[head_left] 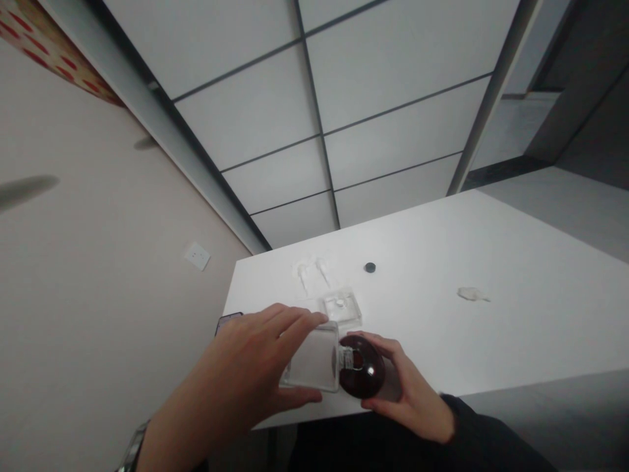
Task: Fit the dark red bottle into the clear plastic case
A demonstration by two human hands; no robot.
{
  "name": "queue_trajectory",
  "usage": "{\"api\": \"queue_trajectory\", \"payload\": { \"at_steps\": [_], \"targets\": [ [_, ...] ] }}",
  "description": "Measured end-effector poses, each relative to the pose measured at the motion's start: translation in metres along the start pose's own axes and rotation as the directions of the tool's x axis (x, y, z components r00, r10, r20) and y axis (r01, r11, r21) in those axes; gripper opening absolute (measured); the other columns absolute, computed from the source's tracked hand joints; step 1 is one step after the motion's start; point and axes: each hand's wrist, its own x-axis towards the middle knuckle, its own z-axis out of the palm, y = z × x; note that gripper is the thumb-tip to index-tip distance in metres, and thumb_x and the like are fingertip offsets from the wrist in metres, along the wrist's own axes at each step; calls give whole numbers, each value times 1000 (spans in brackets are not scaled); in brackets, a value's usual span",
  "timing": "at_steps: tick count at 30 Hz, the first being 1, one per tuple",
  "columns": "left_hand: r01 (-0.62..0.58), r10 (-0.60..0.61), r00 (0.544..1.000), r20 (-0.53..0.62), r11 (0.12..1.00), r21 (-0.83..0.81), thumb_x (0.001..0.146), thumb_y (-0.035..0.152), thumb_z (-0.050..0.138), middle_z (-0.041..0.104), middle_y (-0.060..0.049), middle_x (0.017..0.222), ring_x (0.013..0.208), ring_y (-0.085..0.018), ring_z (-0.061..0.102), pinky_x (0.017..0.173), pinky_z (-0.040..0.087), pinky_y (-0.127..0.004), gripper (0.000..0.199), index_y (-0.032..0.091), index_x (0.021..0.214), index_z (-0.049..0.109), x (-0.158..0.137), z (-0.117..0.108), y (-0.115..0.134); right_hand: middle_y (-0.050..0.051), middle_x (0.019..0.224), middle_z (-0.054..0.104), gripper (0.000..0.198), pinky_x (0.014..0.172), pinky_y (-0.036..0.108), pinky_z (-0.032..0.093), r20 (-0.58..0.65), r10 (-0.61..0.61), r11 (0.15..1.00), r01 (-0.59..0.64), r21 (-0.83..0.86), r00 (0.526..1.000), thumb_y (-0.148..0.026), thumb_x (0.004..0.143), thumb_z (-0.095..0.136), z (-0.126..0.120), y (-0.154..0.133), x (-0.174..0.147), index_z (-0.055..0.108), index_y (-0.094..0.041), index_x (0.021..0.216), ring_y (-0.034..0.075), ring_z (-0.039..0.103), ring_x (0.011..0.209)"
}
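Note:
My left hand (pixel 268 347) is closed around a clear, square-sided container (pixel 314 360), held tilted above the near part of the white table. My right hand (pixel 410 390) grips a dark brown bottle (pixel 361 380) with rounded shoulders. The bottle's clear threaded neck (pixel 345 358) points left and meets or nearly meets the face of the container; whether they touch I cannot tell. Just beyond the hands stands a second clear square container (pixel 343 308), with a round opening on top.
On the white table (pixel 417 328) lie two white pump heads (pixel 322 272), a dark round cap (pixel 370 267) and a crumpled translucent wrapper (pixel 472 294). A phone-like edge (pixel 228 319) shows behind my left hand. A wall borders the left side, paneled doors the far side.

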Motion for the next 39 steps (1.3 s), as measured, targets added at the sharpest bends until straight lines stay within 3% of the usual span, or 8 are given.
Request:
{"api": "queue_trajectory", "payload": {
  "at_steps": [9, 18, 26, 39],
  "targets": [
    [-24, 24, 999, -22, 1000, 20, 73, 35, 99, 77, -7, 129, 110, -29, 77, 85, 66, -40, 75, 27, 136, 60, -1, -2, 2, 18, 157, 58, 82, 121, 65, 48, 36, 45, 999, -45, -9, 998, -41, 89, 85, -5, -11, 2, 42, -31, 158, 39, 57, 147],
    [-59, 65, 996, -65, 994, 97, 78, 42, 95, 71, -13, 144, 123, -33, 74, 93, 65, -43, 82, 26, 147, 54, -7, 8, -4, 18, 157, 59, 81, 119, 66, 49, 31, 30, 1000, -30, 3, 999, -40, 90, 85, -6, -14, 4, 42, -32, 158, 39, 58, 146],
    [-66, 69, 996, -57, 996, 55, 75, 39, 97, 75, -9, 134, 112, -31, 77, 84, 66, -40, 74, 25, 137, 59, -1, 1, 1, 19, 157, 59, 81, 119, 65, 49, 17, 31, 999, -30, -25, 999, -40, 89, 85, -5, -10, 1, 44, -29, 158, 40, 58, 146],
    [-92, 98, 994, -55, 991, 98, 81, 42, 93, 72, -9, 140, 116, -32, 75, 86, 65, -41, 71, 32, 143, 60, -6, 4, -1, 20, 156, 59, 79, 120, 64, 50, 22, 28, 999, -27, -32, 999, -48, 91, 83, -6, -14, 3, 43, -29, 157, 38, 58, 146]
  ]
}}
